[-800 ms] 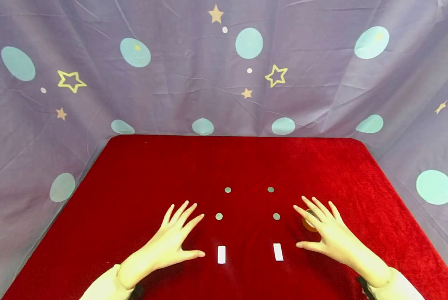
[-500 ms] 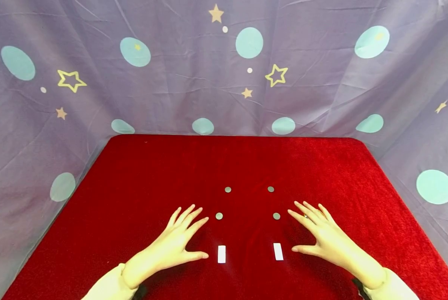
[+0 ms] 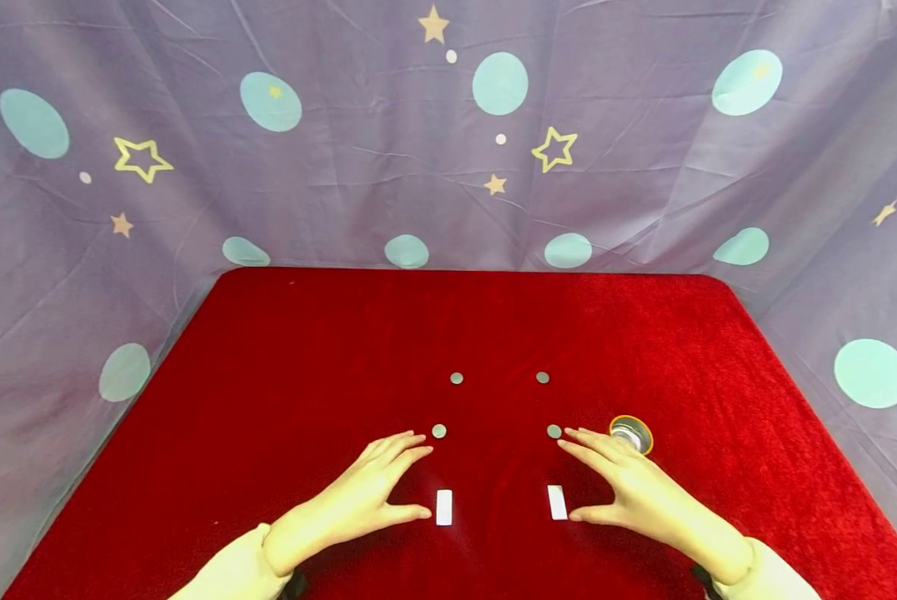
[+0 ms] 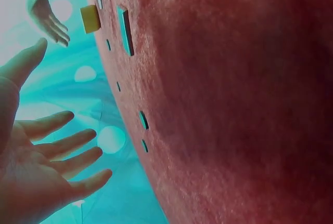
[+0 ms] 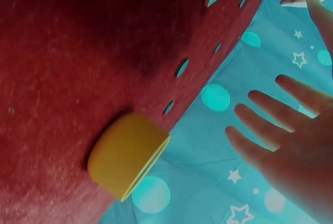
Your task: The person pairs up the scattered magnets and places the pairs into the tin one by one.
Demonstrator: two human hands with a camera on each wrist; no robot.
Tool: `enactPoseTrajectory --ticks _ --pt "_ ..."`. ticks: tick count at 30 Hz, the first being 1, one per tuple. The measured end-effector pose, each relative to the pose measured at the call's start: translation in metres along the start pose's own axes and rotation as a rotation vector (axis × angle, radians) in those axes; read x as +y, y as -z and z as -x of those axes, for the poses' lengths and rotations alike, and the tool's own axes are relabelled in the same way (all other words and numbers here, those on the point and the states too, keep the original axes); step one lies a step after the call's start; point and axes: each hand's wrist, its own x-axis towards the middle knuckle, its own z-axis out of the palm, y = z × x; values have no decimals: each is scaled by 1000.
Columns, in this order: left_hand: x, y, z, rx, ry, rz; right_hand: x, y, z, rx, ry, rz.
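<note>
My left hand (image 3: 366,492) hovers over the red cloth with fingers loosely extended and thumb apart, holding nothing. Just right of its thumb lies a white rectangular block (image 3: 444,507), and a small grey-green disc (image 3: 438,431) is close past its fingertips. On the other side my right hand (image 3: 632,483) is raised too, palm free in the right wrist view. Its thumb tip appears right beside a second white block (image 3: 557,502), its fingertips near another disc (image 3: 553,431). Partly behind this hand stands a short yellow-orange cylinder (image 5: 127,154) with a silvery inside (image 3: 630,431).
Two more small discs, a left one (image 3: 457,378) and a right one (image 3: 542,377), lie farther back. The red cloth (image 3: 343,333) covers the table. A purple-grey curtain (image 3: 358,150) with stars and dots encloses its back and sides.
Both hands have moved inward toward each other, their fingertips coming nearer the body and less spread. The cylinder, mostly covered by the right hand before, shows more now. Blocks and discs have stayed put.
</note>
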Motion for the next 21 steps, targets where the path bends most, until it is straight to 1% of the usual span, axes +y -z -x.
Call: enactPoseTrajectory --ticks 4,9,14,16,21 --pt "2 -1 -2 -49 25 45 -2 -4 -1 -20 5 -38" --pt "5 -5 -6 -96 47 83 -2 -8 -2 -85 -15 -103" --pt "9 -10 -9 -121 38 121 -2 -11 -2 -160 -57 -201" --pt "9 -12 -10 -121 31 132 -2 -13 -2 -182 -72 -229" --pt "9 -16 -12 -152 54 191 -1 -16 -3 -233 -88 -277"
